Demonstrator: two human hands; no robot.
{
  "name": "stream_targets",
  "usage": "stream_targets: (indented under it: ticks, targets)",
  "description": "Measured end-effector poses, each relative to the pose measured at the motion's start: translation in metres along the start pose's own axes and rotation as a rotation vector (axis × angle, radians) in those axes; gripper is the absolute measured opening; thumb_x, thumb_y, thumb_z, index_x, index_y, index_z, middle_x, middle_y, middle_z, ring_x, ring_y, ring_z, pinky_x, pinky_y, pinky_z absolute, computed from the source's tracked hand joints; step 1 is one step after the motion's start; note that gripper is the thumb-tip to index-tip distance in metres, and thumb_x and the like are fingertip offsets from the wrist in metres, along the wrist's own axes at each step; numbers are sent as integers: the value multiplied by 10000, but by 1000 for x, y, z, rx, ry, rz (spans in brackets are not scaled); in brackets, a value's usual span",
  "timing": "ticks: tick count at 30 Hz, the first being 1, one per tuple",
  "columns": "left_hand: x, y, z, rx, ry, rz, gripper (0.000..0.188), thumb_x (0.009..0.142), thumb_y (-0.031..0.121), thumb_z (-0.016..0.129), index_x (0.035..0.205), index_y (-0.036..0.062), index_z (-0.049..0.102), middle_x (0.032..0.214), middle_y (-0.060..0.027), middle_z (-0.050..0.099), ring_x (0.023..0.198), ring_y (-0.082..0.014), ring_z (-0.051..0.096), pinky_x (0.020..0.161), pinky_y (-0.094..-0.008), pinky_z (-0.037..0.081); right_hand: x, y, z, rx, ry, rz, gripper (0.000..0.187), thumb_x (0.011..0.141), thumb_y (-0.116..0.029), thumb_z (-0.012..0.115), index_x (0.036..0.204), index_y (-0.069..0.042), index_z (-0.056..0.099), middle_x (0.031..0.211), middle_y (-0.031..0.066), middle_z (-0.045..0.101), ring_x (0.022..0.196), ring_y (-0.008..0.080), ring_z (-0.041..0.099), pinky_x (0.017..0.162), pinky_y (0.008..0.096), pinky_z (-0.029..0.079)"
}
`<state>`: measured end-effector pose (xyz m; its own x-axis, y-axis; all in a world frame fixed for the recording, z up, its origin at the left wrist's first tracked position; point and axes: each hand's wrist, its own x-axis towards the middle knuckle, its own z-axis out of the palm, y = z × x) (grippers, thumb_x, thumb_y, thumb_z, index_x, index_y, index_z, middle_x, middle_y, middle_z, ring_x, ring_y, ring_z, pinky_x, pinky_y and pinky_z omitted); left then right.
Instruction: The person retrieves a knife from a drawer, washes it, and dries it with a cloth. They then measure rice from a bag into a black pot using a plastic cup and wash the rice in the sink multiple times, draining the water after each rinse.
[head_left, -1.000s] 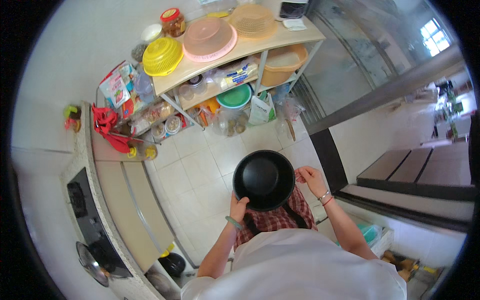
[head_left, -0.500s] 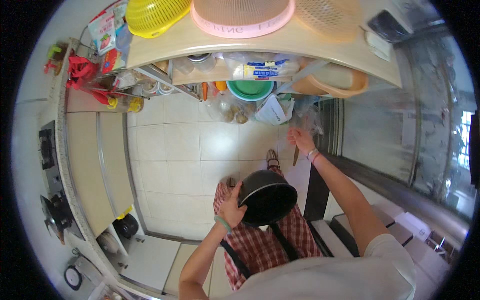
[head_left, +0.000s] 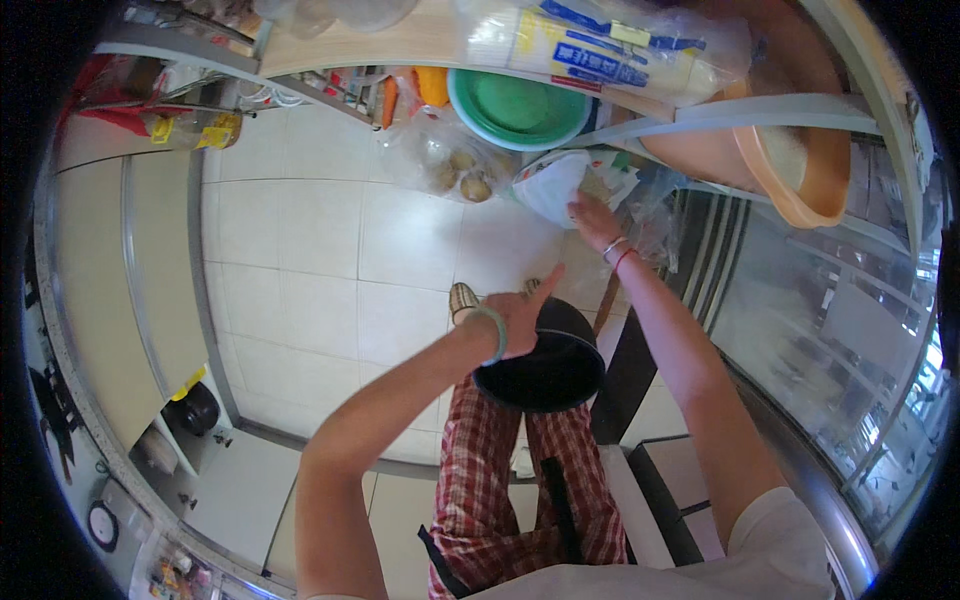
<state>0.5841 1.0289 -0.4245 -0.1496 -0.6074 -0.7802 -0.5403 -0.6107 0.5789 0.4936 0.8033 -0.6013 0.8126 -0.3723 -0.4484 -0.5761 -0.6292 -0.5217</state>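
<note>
The left hand (head_left: pixel 522 312) grips the rim of a black bowl (head_left: pixel 545 362) held over the plaid-clad knees, fingers clamped on it with one pointing forward. Farther out, the right hand (head_left: pixel 590 217) reaches into a white plastic bag (head_left: pixel 555 185) under the shelf; its fingers are hidden. A green basin (head_left: pixel 517 106) sits beyond.

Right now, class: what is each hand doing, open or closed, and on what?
Left hand: holds the black pot by its rim, forefinger sticking out.
Right hand: reaching into the white bag; its grip cannot be told.
</note>
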Motion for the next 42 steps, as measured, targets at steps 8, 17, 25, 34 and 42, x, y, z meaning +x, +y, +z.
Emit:
stream_targets:
  ticks: [8,17,25,34,42]
  targets:
    - [71,-7,-22,272,-2,78,978,745,96,562,1535,199,-5,920,-192,689,849,-325,679,719,-394,507,-24,-25,-30,91,-202,-138,328,874,-106,458,1161,-81,614,1075,197,637,1008,370,600,869,423,466]
    - [87,5,-41,230,54,142,993,715,54,563,1533,278,47,833,-183,677,785,-345,669,666,-412,505,33,18,-55,-48,-516,58,226,821,-254,602,910,-64,687,771,110,662,669,212,616,637,351,488]
    - [89,-38,-5,-110,48,151,914,751,46,546,1524,285,123,982,-233,659,927,-374,639,845,-450,493,79,-26,-48,-157,-686,-1,323,816,-293,587,1044,-82,673,969,178,679,873,259,649,765,399,510]
    - [80,-84,43,-507,153,144,865,780,68,563,1517,262,154,1073,-265,634,984,-418,616,901,-465,476,92,-11,-8,-102,-726,63,325,837,-292,574,1069,-82,661,987,169,678,881,253,649,770,396,514]
    - [73,-89,54,-662,207,104,879,744,27,563,1506,239,180,1091,-279,633,967,-429,634,861,-486,511,95,0,6,-13,-746,124,327,855,-291,562,1091,-82,649,1003,160,676,888,248,649,775,394,518]
